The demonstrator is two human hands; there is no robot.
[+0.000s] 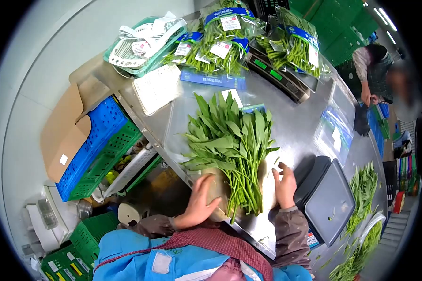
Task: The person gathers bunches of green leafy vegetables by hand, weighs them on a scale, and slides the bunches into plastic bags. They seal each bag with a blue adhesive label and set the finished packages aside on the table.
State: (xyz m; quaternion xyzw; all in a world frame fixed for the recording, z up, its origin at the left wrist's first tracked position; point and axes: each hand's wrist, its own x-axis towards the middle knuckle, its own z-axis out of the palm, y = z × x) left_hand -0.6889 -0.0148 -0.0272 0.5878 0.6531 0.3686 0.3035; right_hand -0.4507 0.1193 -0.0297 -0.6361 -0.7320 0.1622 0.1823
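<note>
A bunch of leafy greens (234, 140) lies at the front edge of the metal table, its stems toward me, over what looks like clear film and pale sheets. To the left of the stems is my left hand (199, 203), fingers apart and holding nothing. On the right side my right hand (284, 185) has its thumb and fingers spread beside a pale sheet (268, 180), with nothing visible between them. Neither hand grips the stems. Behind the leaves lies a blue-printed bag (213, 79).
Bagged greens (220, 37) and a scale with green displays (276, 75) stand at the back. A grey scale (330, 201), loose greens (363, 192) and empty bags (334, 133) are right. Baskets (145, 47) and crates (96, 150) are left. A co-worker (377, 65) stands far right.
</note>
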